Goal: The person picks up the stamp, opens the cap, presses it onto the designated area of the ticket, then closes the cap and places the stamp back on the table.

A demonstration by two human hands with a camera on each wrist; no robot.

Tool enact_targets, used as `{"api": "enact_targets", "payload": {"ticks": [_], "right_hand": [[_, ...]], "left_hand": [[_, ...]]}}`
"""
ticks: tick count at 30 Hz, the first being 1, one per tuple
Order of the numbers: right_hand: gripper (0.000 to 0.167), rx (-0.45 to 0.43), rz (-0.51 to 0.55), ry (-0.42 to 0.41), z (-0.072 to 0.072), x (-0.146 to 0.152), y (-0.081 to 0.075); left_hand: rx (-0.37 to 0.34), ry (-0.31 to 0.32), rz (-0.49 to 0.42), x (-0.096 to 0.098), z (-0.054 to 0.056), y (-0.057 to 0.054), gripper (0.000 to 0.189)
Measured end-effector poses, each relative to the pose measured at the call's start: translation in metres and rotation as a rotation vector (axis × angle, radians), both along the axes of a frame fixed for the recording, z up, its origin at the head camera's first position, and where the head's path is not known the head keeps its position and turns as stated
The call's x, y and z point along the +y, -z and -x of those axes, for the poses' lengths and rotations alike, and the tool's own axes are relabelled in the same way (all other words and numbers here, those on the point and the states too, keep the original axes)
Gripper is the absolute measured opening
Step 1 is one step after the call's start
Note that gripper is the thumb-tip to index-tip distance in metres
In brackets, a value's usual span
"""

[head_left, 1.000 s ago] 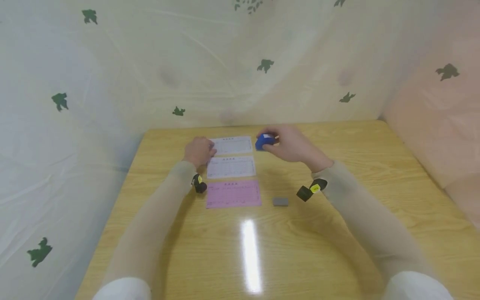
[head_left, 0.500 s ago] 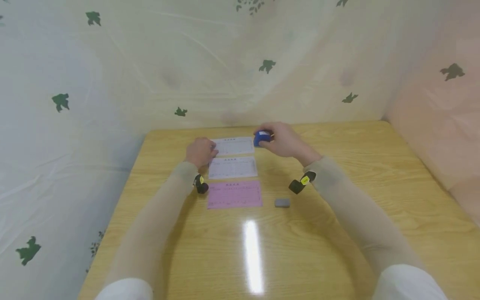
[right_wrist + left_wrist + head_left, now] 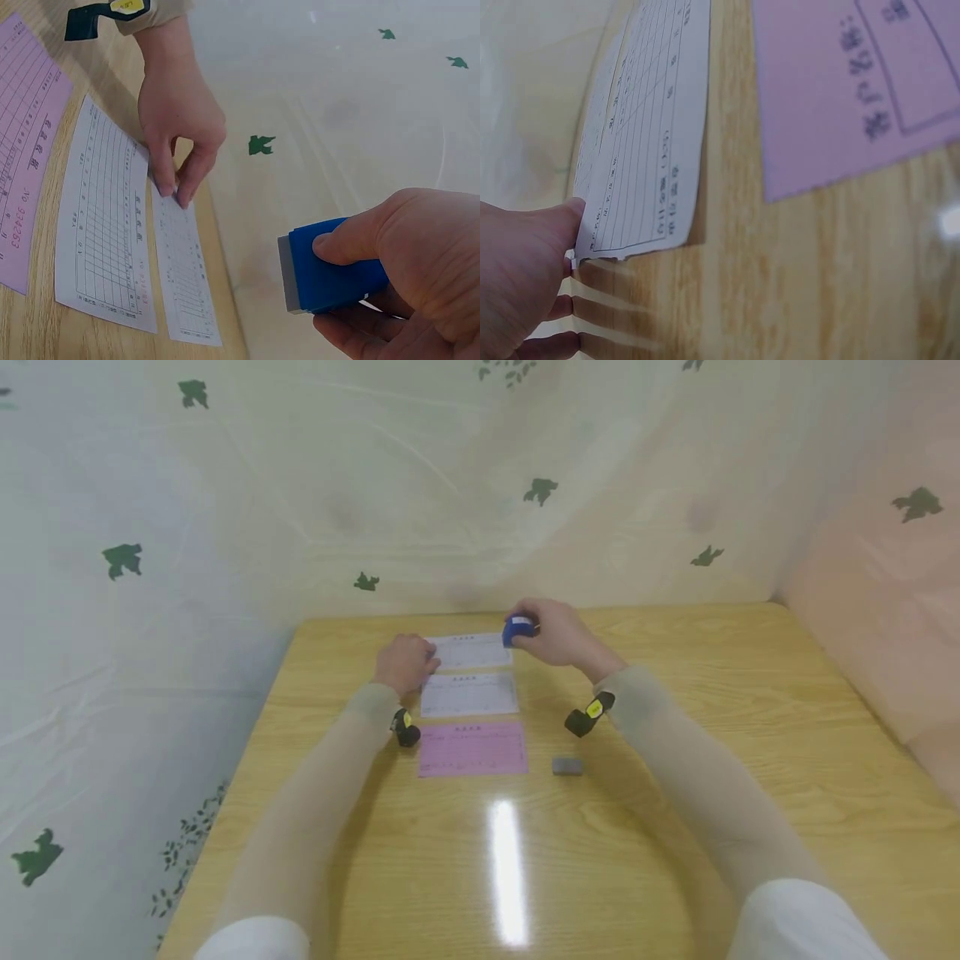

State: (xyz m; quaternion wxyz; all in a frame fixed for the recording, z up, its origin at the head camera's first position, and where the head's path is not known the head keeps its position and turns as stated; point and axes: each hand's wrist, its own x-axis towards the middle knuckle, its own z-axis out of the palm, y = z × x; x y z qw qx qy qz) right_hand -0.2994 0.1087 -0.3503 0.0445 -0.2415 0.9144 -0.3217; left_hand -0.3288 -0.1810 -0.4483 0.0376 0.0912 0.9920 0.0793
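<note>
My right hand [image 3: 558,633] holds a blue stamp [image 3: 518,631] between thumb and fingers, over the right end of the farthest white slip [image 3: 472,652]. In the right wrist view the blue stamp [image 3: 330,262] shows a grey base edge, its thumb side facing the camera. My left hand [image 3: 405,662] rests with its fingertips on that slip's left end, pressing it to the table. Nearer lie a second white slip [image 3: 470,696] and a pink slip [image 3: 473,750], all printed with ruled forms. The left wrist view shows the left hand [image 3: 525,277] with its fingers spread beside a white slip's edge.
A small grey block [image 3: 567,766] lies right of the pink slip on the wooden table [image 3: 637,877]. A pale cloth with green bird shapes hangs behind the table and along both sides. Glare from a lamp streaks the near tabletop.
My right hand has moved left and slightly away from me with the blue stamp, from beside the farthest slip to over its right end. The left hand has kept its place.
</note>
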Motion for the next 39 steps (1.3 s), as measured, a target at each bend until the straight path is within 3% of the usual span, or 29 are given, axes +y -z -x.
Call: {"api": "enact_targets", "payload": {"ticks": [8,17,28,39], "right_hand": [[0.038,-0.006,0.022,0.059,0.008,-0.01,0.009],[0.038,-0.037,0.034,0.098,0.015,-0.021,0.022],[0.036,-0.074,0.064,0.117,0.025,-0.021,0.048],[0.033,-0.073,0.083,0.123,0.029,-0.032,0.062]], "left_hand": [[-0.004,-0.005,0.012,0.0,-0.002,-0.004,0.043],[-0.015,0.001,0.04,-0.001,-0.003,-0.001,0.042],[0.008,0.015,0.041,0.0,-0.001,0.002,0.038],[0.016,0.017,0.039,-0.001,-0.001,0.001,0.033]]}}
